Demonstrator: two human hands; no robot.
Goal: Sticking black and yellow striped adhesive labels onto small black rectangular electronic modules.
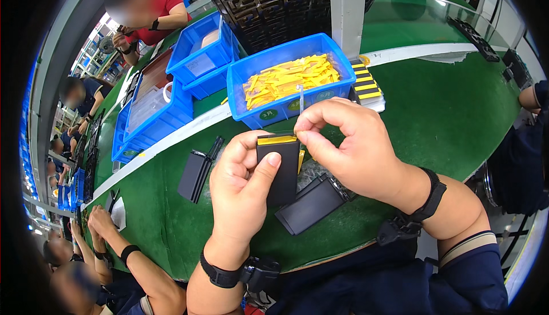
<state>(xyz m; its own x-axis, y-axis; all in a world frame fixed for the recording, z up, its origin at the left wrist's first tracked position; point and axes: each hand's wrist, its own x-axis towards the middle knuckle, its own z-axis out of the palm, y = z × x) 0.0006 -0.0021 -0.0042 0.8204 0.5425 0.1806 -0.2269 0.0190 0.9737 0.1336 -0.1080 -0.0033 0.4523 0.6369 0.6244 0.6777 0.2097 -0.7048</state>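
Observation:
My left hand (235, 186) grips a flat black rectangular block (281, 172), held upright with the thumb across its front. Along the block's top edge lies a yellow strip (277, 140). At the top right corner of the block, my right hand (357, 143) is closed in a pinch; whatever is between its fingertips is too small to make out. Below my hands, a black block with a hinged-looking part (313, 205) rests on the green table (154, 229). Another black piece (197, 172) lies to the left of my left hand.
A blue bin (334, 91) full of flat yellow pieces (291, 80) stands just beyond my hands. Striped yellow-black stacked pieces (367, 83) sit beside it. More blue bins (197, 63) are at the left. A grey post (346, 12) rises behind. Co-workers sit along the left side.

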